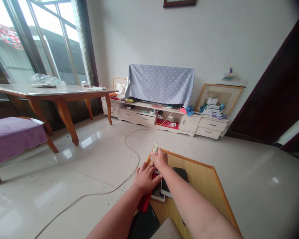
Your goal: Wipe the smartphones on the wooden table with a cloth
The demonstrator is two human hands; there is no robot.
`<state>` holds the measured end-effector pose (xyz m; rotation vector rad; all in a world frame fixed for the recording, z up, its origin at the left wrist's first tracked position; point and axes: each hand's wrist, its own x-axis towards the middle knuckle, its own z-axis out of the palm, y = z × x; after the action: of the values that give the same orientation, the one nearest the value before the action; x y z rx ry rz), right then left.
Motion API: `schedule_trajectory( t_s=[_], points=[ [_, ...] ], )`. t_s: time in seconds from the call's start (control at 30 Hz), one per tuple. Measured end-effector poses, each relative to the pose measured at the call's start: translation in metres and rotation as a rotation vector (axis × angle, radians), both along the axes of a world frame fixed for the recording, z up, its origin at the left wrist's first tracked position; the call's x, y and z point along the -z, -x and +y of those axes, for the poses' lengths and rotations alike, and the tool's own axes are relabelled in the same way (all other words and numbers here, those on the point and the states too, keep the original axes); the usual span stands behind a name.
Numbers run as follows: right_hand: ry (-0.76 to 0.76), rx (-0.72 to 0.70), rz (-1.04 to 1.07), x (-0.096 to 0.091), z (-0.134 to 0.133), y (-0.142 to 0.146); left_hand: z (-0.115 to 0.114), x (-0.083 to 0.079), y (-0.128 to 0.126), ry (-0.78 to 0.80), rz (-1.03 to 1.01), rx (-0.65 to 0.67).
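My right hand [160, 160] is closed around a small pale thing with a light green, pointed top [155, 146] at the far corner of the wooden table [204, 179]. Its lower part is hidden by my fingers, and I cannot tell its kind. Just nearer, my left hand [146, 179] lies with its fingers spread over the table's left edge, above a red phone-like thing [145, 203]. Beside that lie a white-edged phone [158, 194] and another with a dark screen [180, 173], partly behind my right forearm. A black tablet-like thing [144, 223] lies closest to me.
A long cable [109, 192] runs across the tiled floor. At the left stand a dining table [79, 90] and a seat with a purple cover [16, 136]. Along the wall is a white low cabinet [137, 117], with a cloth-covered screen [161, 83] on it.
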<state>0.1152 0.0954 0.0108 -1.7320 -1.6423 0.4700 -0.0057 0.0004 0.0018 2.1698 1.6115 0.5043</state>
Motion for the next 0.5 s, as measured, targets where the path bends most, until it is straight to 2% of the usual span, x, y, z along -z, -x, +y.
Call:
schedule_trajectory(
  t_s=[0.2, 0.5],
  points=[
    [0.016, 0.006, -0.025, 0.002, 0.001, -0.002, 0.000, 0.004, 0.000, -0.014, 0.004, -0.059],
    [0.041, -0.055, 0.064, 0.008, -0.009, -0.011, 0.002, 0.011, 0.000, -0.011, -0.013, -0.121]
  ],
)
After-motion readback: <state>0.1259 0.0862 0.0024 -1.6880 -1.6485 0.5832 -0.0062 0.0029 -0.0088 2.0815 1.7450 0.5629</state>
